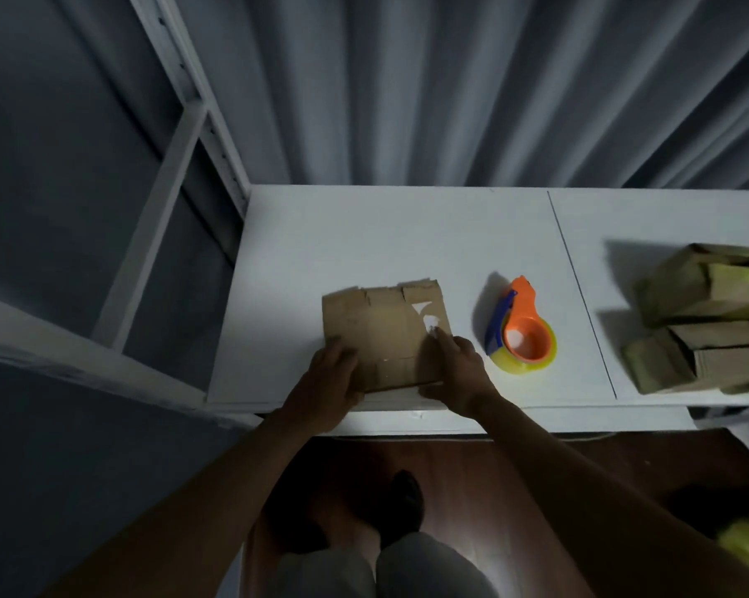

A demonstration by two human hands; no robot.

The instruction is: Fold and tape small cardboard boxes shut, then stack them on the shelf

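Two hands hold one flattened cardboard box at the near edge of the white desk. Our left hand grips its near-left corner with fingers curled over the edge; our right hand lies on the near-right side, fingers laid fairly flat, and whether the thumb hooks underneath we cannot tell. We judge this the start of folding: the box is not yet opened or taped. Next we must square it up and close the flaps. Just right of the right grip sits the orange tape dispenser; farther right lies a pile of cardboard boxes. Left of the left grip rises the shelf frame.
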